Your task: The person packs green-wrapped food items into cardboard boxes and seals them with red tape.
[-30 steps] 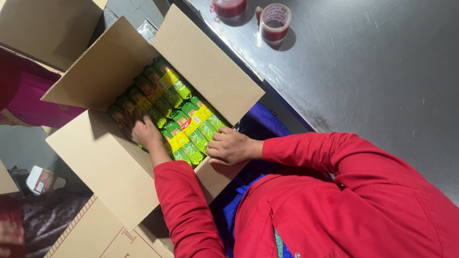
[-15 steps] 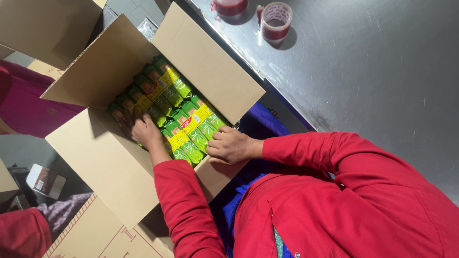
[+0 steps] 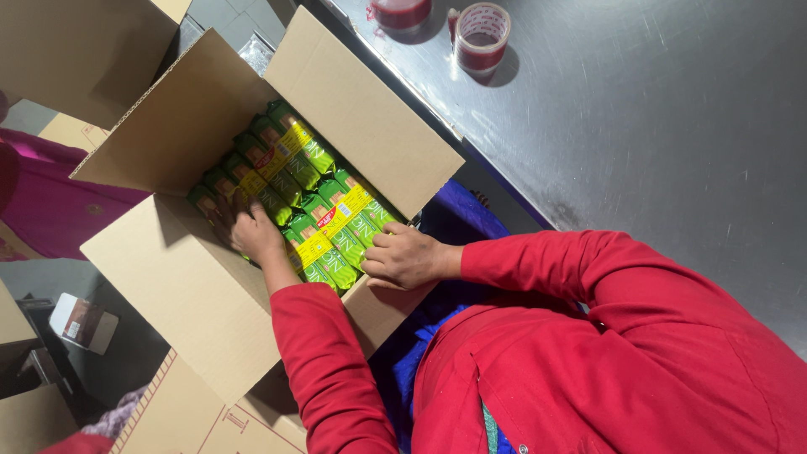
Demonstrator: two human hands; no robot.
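An open cardboard box (image 3: pixel 193 294) holds rows of green and yellow snack packets (image 3: pixel 324 223) lying side by side. My left hand (image 3: pixel 252 234) lies flat on the packets at the box's left inner wall, fingers spread over them. My right hand (image 3: pixel 408 256) is at the near corner of the box, with its fingers curled around the ends of the nearest packets. Both arms are in red sleeves.
A grey metal table (image 3: pixel 656 126) lies to the right, with two red tape rolls (image 3: pixel 481 35) at its far edge. More cardboard boxes (image 3: pixel 76 50) stand at the upper left and flat cartons (image 3: pixel 193 412) below. A person in magenta cloth (image 3: pixel 50 202) is at the left edge.
My hands stay almost where they were on the packets. At the left edge the other person's red sleeve and magenta cloth have shifted.
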